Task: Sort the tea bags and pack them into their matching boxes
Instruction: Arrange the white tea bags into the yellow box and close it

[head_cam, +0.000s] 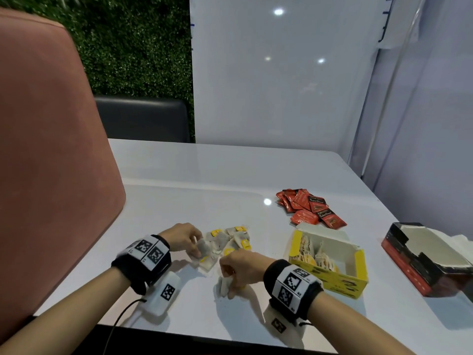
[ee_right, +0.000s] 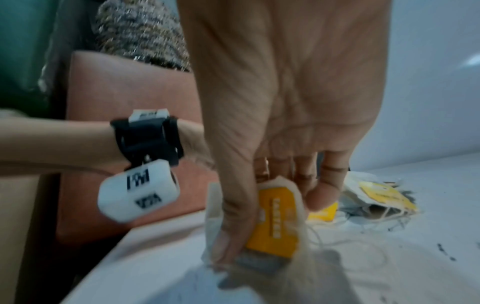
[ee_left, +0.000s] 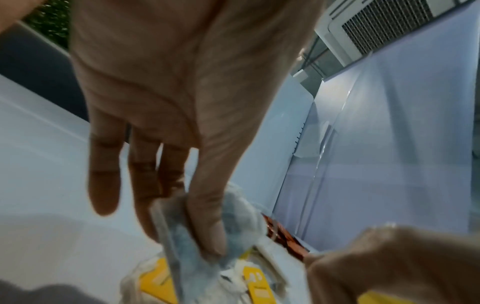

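In the yellow box (head_cam: 332, 279), seemingly yellow-tagged tea bags (head_cam: 311, 252), black-red box (head_cam: 419, 262) open.

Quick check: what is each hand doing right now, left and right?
Left hand: pinching a tea bag from the loose pile.
Right hand: gripping a yellow-tagged tea bag just above the table.

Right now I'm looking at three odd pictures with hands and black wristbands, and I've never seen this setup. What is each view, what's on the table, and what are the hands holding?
There is no machine: a person wears three cameras. The wide picture comes from the head; the other two look along each wrist.

On the white table lie loose tea bags with yellow tags, a pile of red packets, an open yellow box partly filled with tea bags, and an open red and black box.

The left hand pinches a tea bag from the pile. The right hand grips a yellow-tagged tea bag.
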`<state>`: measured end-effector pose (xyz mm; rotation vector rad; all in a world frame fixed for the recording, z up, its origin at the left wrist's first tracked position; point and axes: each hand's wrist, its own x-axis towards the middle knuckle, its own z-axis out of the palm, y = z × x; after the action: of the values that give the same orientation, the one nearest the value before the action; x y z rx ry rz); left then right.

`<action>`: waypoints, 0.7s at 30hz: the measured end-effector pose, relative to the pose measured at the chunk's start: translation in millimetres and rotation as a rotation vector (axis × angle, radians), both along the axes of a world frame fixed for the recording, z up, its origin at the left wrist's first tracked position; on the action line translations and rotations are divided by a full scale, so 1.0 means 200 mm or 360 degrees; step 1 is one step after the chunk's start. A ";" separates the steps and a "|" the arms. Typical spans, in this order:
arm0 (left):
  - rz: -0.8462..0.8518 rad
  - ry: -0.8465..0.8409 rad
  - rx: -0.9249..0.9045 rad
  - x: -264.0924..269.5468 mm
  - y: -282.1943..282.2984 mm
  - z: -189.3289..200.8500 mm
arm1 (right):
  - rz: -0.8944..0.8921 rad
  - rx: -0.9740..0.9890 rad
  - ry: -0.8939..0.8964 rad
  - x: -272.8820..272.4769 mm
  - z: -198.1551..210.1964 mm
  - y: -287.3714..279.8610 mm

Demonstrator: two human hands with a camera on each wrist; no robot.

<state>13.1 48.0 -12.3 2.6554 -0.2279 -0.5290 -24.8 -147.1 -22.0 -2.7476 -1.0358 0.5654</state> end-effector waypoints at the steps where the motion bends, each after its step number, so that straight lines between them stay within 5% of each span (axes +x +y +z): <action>1: -0.0040 0.0009 0.0039 0.01 -0.01 0.00 | -0.0026 0.0067 0.0021 0.00 0.01 -0.01; 16: -0.0672 -0.0136 0.0418 0.13 -0.10 -0.02 | -0.0380 0.0427 0.0022 -0.06 0.12 -0.22; 21: -0.0841 -0.0587 0.0320 0.14 -0.08 0.04 | -0.0371 0.0456 0.0025 -0.10 0.14 -0.24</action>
<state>40.9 31.6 -4.3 2.8654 -1.0553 -0.2127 -44.6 -195.0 6.9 -2.5550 -0.7145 0.3698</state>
